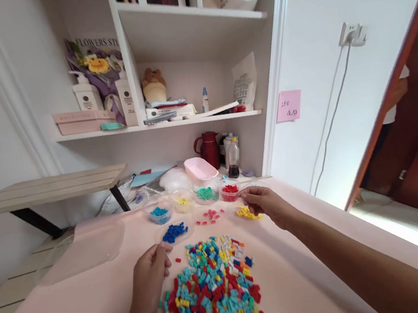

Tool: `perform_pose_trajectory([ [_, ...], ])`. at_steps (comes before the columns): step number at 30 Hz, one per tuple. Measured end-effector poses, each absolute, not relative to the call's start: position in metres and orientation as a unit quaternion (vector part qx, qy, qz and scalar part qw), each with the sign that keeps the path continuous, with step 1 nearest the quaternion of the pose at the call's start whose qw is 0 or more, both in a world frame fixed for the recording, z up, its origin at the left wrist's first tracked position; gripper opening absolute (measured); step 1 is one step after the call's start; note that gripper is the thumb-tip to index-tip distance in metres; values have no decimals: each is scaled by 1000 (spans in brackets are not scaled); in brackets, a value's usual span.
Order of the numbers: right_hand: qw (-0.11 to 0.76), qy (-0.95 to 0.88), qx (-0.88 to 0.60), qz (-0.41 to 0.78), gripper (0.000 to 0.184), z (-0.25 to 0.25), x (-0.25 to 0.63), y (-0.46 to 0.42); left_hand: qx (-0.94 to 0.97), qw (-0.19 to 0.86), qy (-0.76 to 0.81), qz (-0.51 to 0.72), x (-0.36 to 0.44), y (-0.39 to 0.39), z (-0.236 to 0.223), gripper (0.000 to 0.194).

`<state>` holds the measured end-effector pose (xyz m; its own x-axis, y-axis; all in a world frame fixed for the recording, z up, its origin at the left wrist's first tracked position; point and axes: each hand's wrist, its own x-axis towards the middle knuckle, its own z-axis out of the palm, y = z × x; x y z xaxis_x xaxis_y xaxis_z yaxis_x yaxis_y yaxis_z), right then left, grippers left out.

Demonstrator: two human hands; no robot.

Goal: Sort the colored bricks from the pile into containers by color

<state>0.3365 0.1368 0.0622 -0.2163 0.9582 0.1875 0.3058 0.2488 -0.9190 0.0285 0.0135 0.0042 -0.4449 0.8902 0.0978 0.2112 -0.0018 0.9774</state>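
Observation:
A large heap of mixed small toy building bricks (pixel 213 288) lies on the pink table covering in front of me. My left hand (pixel 150 270) is at the heap's left side, fingers pinched, near a clear lid-like tray of dark blue bricks (pixel 174 232); anything in the pinch is hidden. Farther right, my right hand (pixel 262 201) is closed in a pinch above a loose pile of yellow bricks (pixel 247 213), beside a clear tub of red bricks (pixel 230 190). What its fingertips hold is not visible. Loose pink bricks (pixel 211 215) lie between the hands.
Clear tubs of green bricks (pixel 206 193), pale yellow bricks (pixel 182 201) and light blue bricks (pixel 158 212) stand along the back. A clear plastic lid (pixel 87 250) lies left. Behind are a pink basket (pixel 200 169), a red jug (pixel 209 150) and a bottle (pixel 233 158).

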Motion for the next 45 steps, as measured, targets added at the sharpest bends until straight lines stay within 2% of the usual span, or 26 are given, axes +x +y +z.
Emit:
perform_pose_trajectory([
  [3, 313, -694, -406, 506, 26, 51, 345, 105, 434, 300, 639, 559, 29, 14, 5, 47],
  [6, 245, -740, -415, 469, 24, 35, 350, 87, 429, 306, 640, 559, 30, 13, 5, 46],
  [12, 238, -806, -447, 306, 32, 24, 354, 80, 409, 308, 634, 579, 29, 12, 7, 43],
  [17, 205, -855, -437, 190, 34, 17, 350, 80, 360, 293, 602, 650, 30, 11, 10, 42],
  [24, 203, -866, -455, 48, 35, -10, 336, 80, 289, 255, 560, 734, 25, 2, 15, 38],
  [28, 178, -873, -454, 4, 34, -14, 333, 78, 235, 302, 520, 764, 14, -5, 23, 24],
  [32, 176, -877, -447, 14, 33, -14, 333, 78, 200, 355, 497, 766, 5, -14, 40, 11],
  [36, 181, -881, -437, 17, 34, -15, 334, 79, 239, 388, 490, 744, 19, -33, 71, 23],
  [40, 184, -880, -438, 9, 33, -17, 334, 80, 339, 411, 528, 662, 40, -72, 93, 41],
  [42, 184, -880, -438, 13, 33, -16, 333, 79, 469, 362, 644, 483, 43, -94, 89, 55],
  [45, 187, -879, -439, 23, 34, -15, 332, 80, 573, 214, 728, 309, 41, -119, 62, 82],
])
